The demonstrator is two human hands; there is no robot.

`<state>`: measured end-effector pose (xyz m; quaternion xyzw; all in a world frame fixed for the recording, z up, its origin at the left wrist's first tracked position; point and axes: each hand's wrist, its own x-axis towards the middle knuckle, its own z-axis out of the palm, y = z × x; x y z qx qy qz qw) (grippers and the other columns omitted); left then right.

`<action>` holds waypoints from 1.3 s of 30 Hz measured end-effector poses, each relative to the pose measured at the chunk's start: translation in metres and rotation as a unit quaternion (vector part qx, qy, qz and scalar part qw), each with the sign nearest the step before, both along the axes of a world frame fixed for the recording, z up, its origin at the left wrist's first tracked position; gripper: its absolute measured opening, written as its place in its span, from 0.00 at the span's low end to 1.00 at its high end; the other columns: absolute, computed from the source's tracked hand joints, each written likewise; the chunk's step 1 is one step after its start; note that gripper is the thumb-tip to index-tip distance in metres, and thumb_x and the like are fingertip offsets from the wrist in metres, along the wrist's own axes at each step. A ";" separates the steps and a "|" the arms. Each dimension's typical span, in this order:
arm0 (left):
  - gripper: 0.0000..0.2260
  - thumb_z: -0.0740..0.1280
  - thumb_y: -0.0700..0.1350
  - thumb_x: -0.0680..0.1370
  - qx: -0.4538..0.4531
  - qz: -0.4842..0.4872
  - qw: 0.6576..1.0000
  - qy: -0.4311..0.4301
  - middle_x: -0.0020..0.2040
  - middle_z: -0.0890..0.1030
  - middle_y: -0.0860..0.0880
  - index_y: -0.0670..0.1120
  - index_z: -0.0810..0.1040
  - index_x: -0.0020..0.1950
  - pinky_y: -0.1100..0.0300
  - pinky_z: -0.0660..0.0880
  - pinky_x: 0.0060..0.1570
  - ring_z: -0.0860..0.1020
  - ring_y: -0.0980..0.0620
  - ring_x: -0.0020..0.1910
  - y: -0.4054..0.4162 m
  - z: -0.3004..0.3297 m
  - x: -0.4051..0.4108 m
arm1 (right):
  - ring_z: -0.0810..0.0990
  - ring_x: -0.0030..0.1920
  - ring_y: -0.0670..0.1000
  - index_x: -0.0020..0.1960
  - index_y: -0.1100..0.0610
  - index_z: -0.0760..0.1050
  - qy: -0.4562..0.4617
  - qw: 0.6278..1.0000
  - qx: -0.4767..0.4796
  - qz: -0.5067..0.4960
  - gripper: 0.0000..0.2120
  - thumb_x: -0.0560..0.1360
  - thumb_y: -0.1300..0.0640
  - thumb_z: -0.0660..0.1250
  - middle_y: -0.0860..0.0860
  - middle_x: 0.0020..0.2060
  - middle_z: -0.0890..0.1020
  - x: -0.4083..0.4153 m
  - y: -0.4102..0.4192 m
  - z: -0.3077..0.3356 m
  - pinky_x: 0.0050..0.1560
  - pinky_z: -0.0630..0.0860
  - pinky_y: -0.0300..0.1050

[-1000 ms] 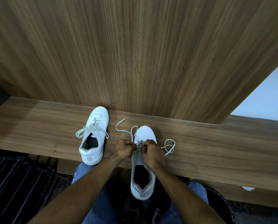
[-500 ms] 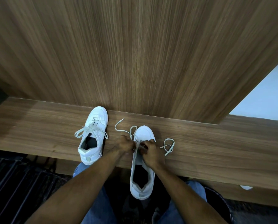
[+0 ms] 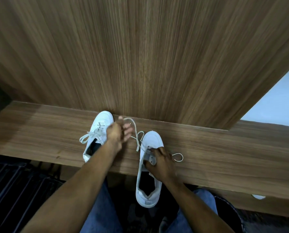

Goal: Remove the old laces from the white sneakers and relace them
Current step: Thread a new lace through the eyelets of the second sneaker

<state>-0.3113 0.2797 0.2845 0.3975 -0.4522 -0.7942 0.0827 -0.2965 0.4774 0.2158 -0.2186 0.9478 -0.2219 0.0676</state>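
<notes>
Two white sneakers stand on a wooden ledge (image 3: pixel 39 132). The left sneaker (image 3: pixel 103 119) is laced, with its bow loose. The right sneaker (image 3: pixel 151 138) hangs heel-first over the ledge's near edge, and its pale lace (image 3: pixel 137 140) trails out to the left of the toe. My left hand (image 3: pixel 119 133), blurred and with fingers spread, is between the two toes, and the lace's free strand arcs from its fingertips. My right hand (image 3: pixel 160 161) grips the right sneaker's upper at the eyelets. A loop of lace (image 3: pixel 179 157) lies beside that hand.
A wood-grain wall panel (image 3: pixel 148 56) rises straight behind the ledge, touching the left sneaker's toe. A dark slatted surface (image 3: pixel 14 190) lies below at the left. A small white object (image 3: pixel 258 197) sits under the ledge at the right. My knees in jeans are below.
My left hand left the right sneaker's eyelets and swung up and left to the lace's free strand, opening its fingers. The lace strand changed shape. My right hand stayed on the sneaker.
</notes>
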 end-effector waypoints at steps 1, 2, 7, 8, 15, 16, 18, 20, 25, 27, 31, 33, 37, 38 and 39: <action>0.09 0.61 0.49 0.80 -0.046 -0.045 0.997 -0.048 0.31 0.76 0.50 0.50 0.76 0.42 0.63 0.67 0.28 0.72 0.54 0.26 0.010 -0.014 0.008 | 0.76 0.57 0.55 0.59 0.49 0.75 0.008 1.000 -0.003 -0.004 0.30 0.65 0.35 0.56 0.49 0.54 0.76 0.000 0.000 -0.002 0.59 0.72 0.51; 0.09 0.63 0.50 0.77 -0.096 -0.092 0.986 -0.096 0.31 0.74 0.49 0.49 0.76 0.39 0.64 0.64 0.25 0.69 0.54 0.25 0.021 -0.025 0.017 | 0.76 0.57 0.55 0.59 0.49 0.76 0.016 1.000 -0.007 -0.011 0.28 0.65 0.35 0.57 0.48 0.54 0.76 0.001 0.001 -0.003 0.58 0.72 0.52; 0.15 0.65 0.38 0.79 -0.131 -0.260 0.947 -0.135 0.18 0.72 0.53 0.43 0.72 0.31 0.68 0.64 0.18 0.69 0.59 0.17 0.063 -0.036 0.040 | 0.76 0.50 0.55 0.47 0.51 0.76 0.067 0.997 -0.010 -0.032 0.19 0.68 0.37 0.61 0.49 0.45 0.77 0.005 0.004 -0.004 0.48 0.75 0.51; 0.16 0.66 0.37 0.78 -0.178 -0.261 0.939 -0.134 0.17 0.71 0.54 0.44 0.72 0.29 0.67 0.66 0.22 0.70 0.59 0.18 0.062 -0.041 0.034 | 0.77 0.49 0.54 0.47 0.52 0.76 0.048 0.998 -0.013 -0.032 0.18 0.68 0.38 0.62 0.49 0.44 0.78 0.004 0.005 -0.003 0.47 0.75 0.49; 0.11 0.63 0.35 0.78 -0.141 -0.147 0.978 -0.049 0.29 0.79 0.48 0.43 0.75 0.36 0.60 0.72 0.28 0.77 0.58 0.23 0.033 -0.015 0.002 | 0.81 0.47 0.48 0.49 0.50 0.77 -0.037 0.998 -0.035 -0.044 0.17 0.70 0.38 0.67 0.45 0.47 0.81 -0.001 0.004 0.004 0.43 0.74 0.43; 0.10 0.62 0.37 0.79 -0.104 -0.107 0.989 -0.021 0.29 0.80 0.49 0.44 0.75 0.38 0.61 0.73 0.28 0.78 0.57 0.25 0.026 -0.002 -0.004 | 0.81 0.47 0.47 0.50 0.50 0.79 -0.031 0.998 -0.038 -0.045 0.17 0.71 0.39 0.68 0.45 0.47 0.82 -0.001 0.005 0.005 0.43 0.72 0.41; 0.09 0.62 0.38 0.80 -0.028 -0.029 0.998 0.047 0.30 0.80 0.50 0.45 0.75 0.41 0.63 0.77 0.26 0.80 0.55 0.30 0.007 0.021 -0.019 | 0.81 0.48 0.46 0.52 0.49 0.79 -0.043 0.997 -0.045 -0.050 0.16 0.71 0.39 0.69 0.44 0.48 0.83 0.000 0.006 0.006 0.43 0.71 0.39; 0.07 0.61 0.38 0.80 0.002 0.023 0.996 0.091 0.32 0.80 0.49 0.46 0.74 0.43 0.65 0.77 0.27 0.81 0.53 0.34 -0.008 0.039 -0.026 | 0.81 0.49 0.46 0.52 0.48 0.79 -0.069 0.994 -0.052 -0.061 0.16 0.71 0.40 0.69 0.43 0.48 0.83 0.001 0.006 0.007 0.42 0.70 0.38; 0.05 0.64 0.40 0.77 -0.098 -0.078 0.992 -0.016 0.34 0.77 0.48 0.47 0.77 0.50 0.65 0.66 0.24 0.74 0.56 0.26 0.006 0.002 -0.004 | 0.81 0.50 0.47 0.53 0.47 0.78 -0.063 0.995 -0.035 -0.069 0.16 0.71 0.38 0.67 0.43 0.49 0.82 0.002 0.004 0.010 0.42 0.69 0.39; 0.03 0.65 0.41 0.78 -0.118 -0.176 0.974 -0.085 0.31 0.75 0.48 0.47 0.78 0.45 0.66 0.63 0.22 0.71 0.57 0.23 0.023 -0.026 0.016 | 0.81 0.49 0.48 0.52 0.47 0.78 -0.066 0.995 -0.031 -0.068 0.17 0.71 0.37 0.67 0.43 0.49 0.82 0.002 0.003 0.011 0.42 0.69 0.40; 0.14 0.68 0.46 0.77 -0.181 -0.293 0.931 -0.119 0.29 0.71 0.43 0.44 0.73 0.33 0.69 0.60 0.18 0.66 0.57 0.17 0.049 -0.067 0.030 | 0.81 0.50 0.48 0.51 0.48 0.78 -0.081 0.993 -0.042 -0.078 0.16 0.71 0.39 0.67 0.44 0.49 0.82 -0.001 0.005 0.010 0.45 0.72 0.41; 0.17 0.68 0.47 0.77 -0.278 -0.303 0.904 -0.116 0.27 0.72 0.44 0.44 0.72 0.29 0.66 0.62 0.21 0.67 0.58 0.18 0.049 -0.072 0.026 | 0.81 0.51 0.49 0.52 0.48 0.78 -0.092 0.991 -0.042 -0.082 0.16 0.70 0.39 0.67 0.43 0.50 0.82 -0.002 0.007 0.010 0.48 0.73 0.42; 0.20 0.67 0.46 0.78 -0.424 -0.371 0.822 -0.086 0.25 0.72 0.49 0.47 0.71 0.26 0.60 0.68 0.34 0.71 0.58 0.25 0.040 -0.067 0.020 | 0.81 0.51 0.50 0.52 0.47 0.78 -0.097 0.991 -0.041 -0.082 0.17 0.70 0.37 0.67 0.44 0.49 0.82 -0.003 0.006 0.008 0.48 0.74 0.43; 0.19 0.66 0.46 0.78 -0.442 -0.397 0.799 -0.094 0.27 0.73 0.50 0.47 0.72 0.27 0.59 0.68 0.36 0.73 0.54 0.29 0.038 -0.064 0.019 | 0.81 0.51 0.50 0.52 0.47 0.78 -0.097 0.991 -0.038 -0.079 0.18 0.70 0.36 0.67 0.44 0.49 0.82 -0.002 0.005 0.008 0.48 0.74 0.43; 0.18 0.65 0.47 0.79 -0.457 -0.420 0.776 -0.113 0.29 0.75 0.50 0.46 0.74 0.29 0.60 0.68 0.37 0.74 0.52 0.34 0.037 -0.061 0.018 | 0.81 0.51 0.51 0.51 0.48 0.77 -0.096 0.992 -0.035 -0.076 0.18 0.70 0.36 0.67 0.44 0.49 0.82 -0.002 0.005 0.009 0.47 0.74 0.43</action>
